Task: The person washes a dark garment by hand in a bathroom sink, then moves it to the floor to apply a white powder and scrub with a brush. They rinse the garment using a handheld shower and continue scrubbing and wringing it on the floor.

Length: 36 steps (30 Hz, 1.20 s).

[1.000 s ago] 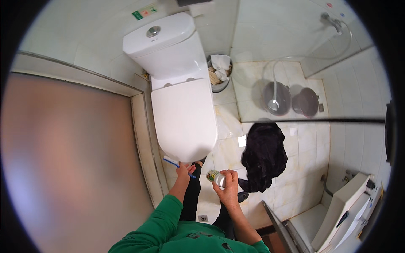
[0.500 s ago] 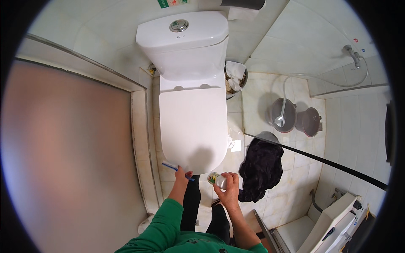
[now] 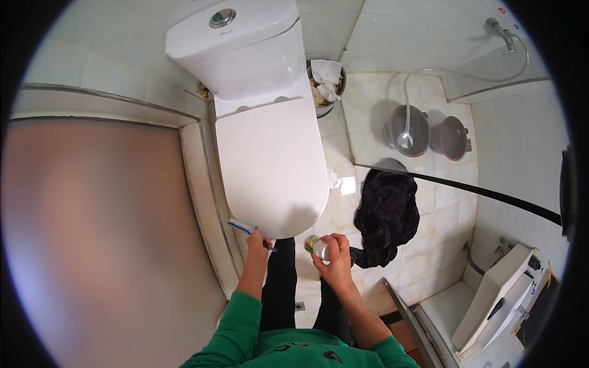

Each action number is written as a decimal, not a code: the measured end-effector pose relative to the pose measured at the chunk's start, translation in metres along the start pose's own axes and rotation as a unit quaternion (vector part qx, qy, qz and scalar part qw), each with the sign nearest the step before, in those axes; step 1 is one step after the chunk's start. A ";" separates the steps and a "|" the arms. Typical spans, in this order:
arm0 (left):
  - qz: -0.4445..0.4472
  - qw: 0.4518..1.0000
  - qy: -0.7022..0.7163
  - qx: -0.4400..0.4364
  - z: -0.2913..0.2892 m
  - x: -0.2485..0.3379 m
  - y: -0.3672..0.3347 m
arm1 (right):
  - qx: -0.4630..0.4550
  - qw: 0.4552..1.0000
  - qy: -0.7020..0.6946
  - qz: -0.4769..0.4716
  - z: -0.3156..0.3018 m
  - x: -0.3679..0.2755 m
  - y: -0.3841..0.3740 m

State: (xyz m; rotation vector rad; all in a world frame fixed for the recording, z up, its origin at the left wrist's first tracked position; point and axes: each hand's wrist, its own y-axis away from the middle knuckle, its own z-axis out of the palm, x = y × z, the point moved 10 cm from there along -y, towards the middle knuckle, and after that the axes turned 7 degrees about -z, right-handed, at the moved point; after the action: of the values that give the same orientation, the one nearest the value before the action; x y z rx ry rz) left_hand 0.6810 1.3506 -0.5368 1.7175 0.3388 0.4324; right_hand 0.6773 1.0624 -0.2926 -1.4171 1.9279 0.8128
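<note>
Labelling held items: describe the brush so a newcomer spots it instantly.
Find the white toilet; near the front left of its closed lid is the person's left hand. It holds a slim blue brush with pale bristles, unlike the white container in the right hand.

On the tiled floor (image 3: 451,214), a dark, crumpled cloth (image 3: 388,218) lies near a black-edged glass panel (image 3: 485,192). Toward the floor's far right corner, a grey bucket (image 3: 420,130) stands beside a smaller bucket (image 3: 453,138); a shower head (image 3: 404,140) shows over the former. A paper-filled bin (image 3: 327,111) stands near the far edge, and a frosted door (image 3: 104,214) borders the left.
</note>
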 end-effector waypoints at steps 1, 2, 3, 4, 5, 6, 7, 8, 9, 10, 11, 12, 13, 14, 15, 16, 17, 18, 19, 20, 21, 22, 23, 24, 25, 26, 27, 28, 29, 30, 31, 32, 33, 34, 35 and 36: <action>0.016 0.999 -0.029 0.007 -0.002 0.005 0.007 | 0.004 1.000 0.000 0.001 -0.003 0.001 0.000; 0.030 0.998 -0.048 0.006 -0.003 0.010 0.014 | 0.007 1.000 -0.001 0.002 -0.006 0.001 0.001; 0.049 0.996 -0.068 -0.002 -0.003 0.016 0.021 | 0.012 1.000 -0.006 0.006 -0.008 0.003 0.000; 0.069 0.994 -0.089 -0.010 -0.001 0.021 0.027 | 0.012 1.000 -0.002 0.016 -0.011 0.005 0.001; 0.079 0.992 -0.099 -0.018 0.001 0.026 0.033 | 0.014 1.000 -0.001 0.023 -0.013 0.006 0.000; 0.090 0.990 -0.109 -0.027 0.003 0.030 0.039 | 0.019 0.999 0.001 0.033 -0.016 0.008 0.000; 0.104 0.986 -0.128 -0.022 0.004 0.036 0.045 | 0.021 0.999 0.005 0.032 -0.018 0.007 0.000; 0.106 0.986 -0.126 -0.027 0.005 0.040 0.051 | 0.026 0.999 0.000 0.023 -0.021 0.005 -0.001; 0.109 0.985 -0.134 -0.020 0.005 0.042 0.059 | 0.031 0.999 -0.002 0.019 -0.024 0.004 -0.001; 0.109 0.984 -0.143 -0.011 0.002 0.042 0.067 | 0.033 0.999 -0.005 0.021 -0.026 0.004 -0.001; 0.122 0.979 -0.160 -0.025 0.001 0.045 0.081 | 0.034 0.999 -0.008 0.025 -0.028 0.004 0.000; 0.138 0.974 -0.175 -0.038 -0.001 0.051 0.098 | 0.035 0.999 -0.013 0.028 -0.030 0.005 0.001; 0.140 0.969 -0.200 -0.029 -0.005 0.056 0.114 | 0.035 0.999 -0.020 0.031 -0.032 0.005 0.001; 0.188 0.963 -0.179 -0.069 0.001 0.068 0.137 | 0.040 0.999 -0.014 0.028 -0.035 0.005 0.002; 0.222 0.957 -0.168 -0.086 0.000 0.080 0.164 | 0.044 0.999 -0.011 0.024 -0.038 0.004 0.002; 0.258 0.948 -0.154 -0.105 0.000 0.093 0.193 | 0.047 0.999 -0.008 0.021 -0.040 0.004 0.001; 0.308 0.935 -0.154 -0.085 -0.001 0.113 0.221 | 0.050 0.999 -0.005 0.016 -0.042 0.004 0.000; 0.372 0.912 -0.153 -0.078 0.006 0.136 0.250 | 0.049 0.999 -0.006 0.016 -0.042 0.006 -0.001; 0.401 0.902 -0.141 -0.080 0.013 0.160 0.273 | 0.049 0.999 -0.007 0.015 -0.042 0.007 -0.002; 0.439 0.885 -0.137 -0.073 0.023 0.186 0.295 | 0.049 0.999 -0.009 0.013 -0.043 0.008 -0.003; 0.480 0.865 -0.119 -0.087 0.037 0.212 0.317 | 0.053 0.998 -0.008 0.013 -0.043 0.010 -0.004; 0.537 0.829 -0.104 -0.117 0.058 0.240 0.339 | 0.057 0.998 -0.006 0.016 -0.044 0.013 -0.005; 0.546 0.826 -0.119 -0.074 0.072 0.273 0.347 | 0.060 0.998 -0.002 0.019 -0.044 0.015 -0.005; 0.565 0.814 -0.114 -0.079 0.091 0.302 0.357 | 0.062 0.998 0.002 0.022 -0.044 0.018 -0.006; 0.566 0.811 -0.136 -0.062 0.108 0.331 0.364 | 0.067 0.998 0.002 0.021 -0.044 0.020 -0.006; 0.580 0.798 -0.157 -0.048 0.125 0.360 0.373 | 0.071 0.997 0.005 0.023 -0.044 0.022 -0.006; 0.589 0.787 -0.179 -0.026 0.143 0.386 0.380 | 0.075 0.997 0.007 0.025 -0.043 0.025 -0.006; 0.582 0.793 -0.165 -0.063 0.163 0.406 0.380 | 0.078 0.997 0.008 0.027 -0.042 0.027 -0.006; 0.575 0.798 -0.150 -0.103 0.182 0.423 0.380 | 0.077 0.996 0.006 0.037 -0.040 0.031 -0.006; 0.553 0.809 -0.169 -0.100 0.200 0.441 0.375 | 0.077 0.996 0.002 0.047 -0.037 0.034 -0.007; 0.531 0.820 -0.187 -0.102 0.215 0.453 0.369 | 0.074 0.996 -0.001 0.058 -0.034 0.038 -0.008; 0.529 0.820 -0.202 -0.081 0.226 0.461 0.363 | 0.080 0.995 -0.001 0.055 -0.033 0.038 -0.011; 0.525 0.821 -0.216 -0.061 0.236 0.467 0.356 | 0.082 0.995 0.000 0.055 -0.031 0.039 -0.013; 0.521 0.821 -0.230 -0.040 0.241 0.469 0.349 | 0.082 0.995 -0.002 0.063 -0.029 0.042 -0.014; 0.526 0.825 -0.196 -0.063 0.244 0.470 0.344 | 0.090 0.994 -0.004 0.054 -0.029 0.041 -0.017; 0.562 0.801 -0.190 -0.087 0.250 0.470 0.348 | 0.098 0.994 -0.008 0.056 -0.030 0.042 -0.019</action>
State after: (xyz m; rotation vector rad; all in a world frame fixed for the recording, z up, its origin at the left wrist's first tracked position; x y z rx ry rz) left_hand 1.2087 1.2805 -0.1888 1.6134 -1.0616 0.9008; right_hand 0.6824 1.0103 -0.3081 -1.1926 2.0294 0.6624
